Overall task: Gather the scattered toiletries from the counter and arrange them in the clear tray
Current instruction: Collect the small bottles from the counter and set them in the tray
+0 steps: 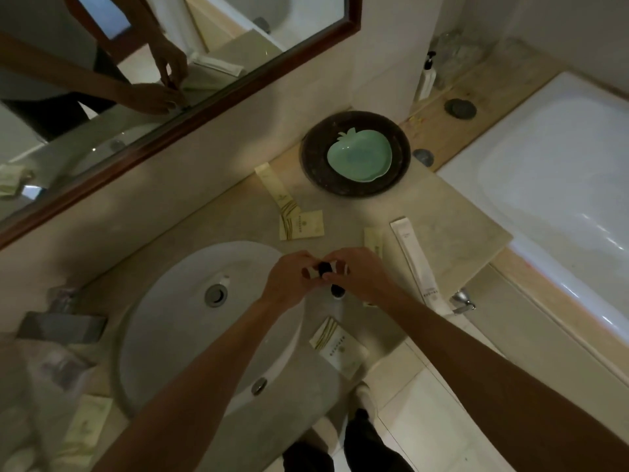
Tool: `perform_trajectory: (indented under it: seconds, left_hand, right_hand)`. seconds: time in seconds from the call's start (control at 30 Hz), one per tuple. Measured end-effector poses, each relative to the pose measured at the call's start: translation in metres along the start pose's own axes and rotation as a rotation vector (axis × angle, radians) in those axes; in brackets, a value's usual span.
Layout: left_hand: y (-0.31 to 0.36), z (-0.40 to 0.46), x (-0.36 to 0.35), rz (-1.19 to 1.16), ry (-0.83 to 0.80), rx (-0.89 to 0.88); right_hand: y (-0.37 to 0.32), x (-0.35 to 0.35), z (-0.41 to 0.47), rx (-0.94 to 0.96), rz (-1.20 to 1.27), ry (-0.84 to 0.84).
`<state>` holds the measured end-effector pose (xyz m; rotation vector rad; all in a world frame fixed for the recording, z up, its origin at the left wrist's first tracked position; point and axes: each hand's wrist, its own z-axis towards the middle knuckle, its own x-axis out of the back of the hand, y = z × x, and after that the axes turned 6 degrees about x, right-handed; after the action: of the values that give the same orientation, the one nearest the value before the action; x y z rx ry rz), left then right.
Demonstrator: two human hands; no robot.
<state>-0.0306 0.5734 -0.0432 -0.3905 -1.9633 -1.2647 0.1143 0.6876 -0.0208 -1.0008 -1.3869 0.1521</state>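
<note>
Apple-shaped dish (359, 155): pale green
Round plate (315, 158): dark brown, perhaps black
Sachets (301, 225): cream, olive stripes
Mirror frame (190, 114): reddish-brown
Basin (170, 321): white

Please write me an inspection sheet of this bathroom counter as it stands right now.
Surface: beige stone counter with a white basin set in it.
Job's things: cream sachets and a long white tube lie scattered; no clear tray can be made out.
Clutter: green apple-shaped dish sits on a dark round plate.
Hands: left hand and right hand meet above the counter, fingers pinching a small dark-capped bottle.
Cables: nothing seen.
Surroundings: wood-framed mirror, bathtub, pump bottle by the wall.
</note>
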Motion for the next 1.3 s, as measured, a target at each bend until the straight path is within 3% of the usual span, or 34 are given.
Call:
perform_trajectory:
  seconds: [0.4,0.6,0.83,1.07,1.3]
  left_hand:
    - [-0.004,0.002,-0.002,0.081,-0.013,-0.019]
    - [-0.006,0.0,-0.002,0.073,-0.043,-0.046]
    - [-0.009,-0.005,0.005,0.069,-0.03,-0.058]
    - [-0.028,-0.054,0.042,0.077,0.058,-0.004]
    - [-0.089,-0.158,0.116,0.195,0.172,0.158]
  right_hand:
    - [-0.007,0.002,-0.017,-0.154,-0.062,0.072]
    - [0.0,-0.005,-0.037,-0.162,-0.163,-0.069]
    - [-0.005,-0.012,-0.035,-0.121,-0.185,-0.07]
    - [-0.046,-0.016,-0.027,0.014,-0.186,-0.086]
    - [-0.153,-0.061,-0.024,0.272,-0.169,-0.199]
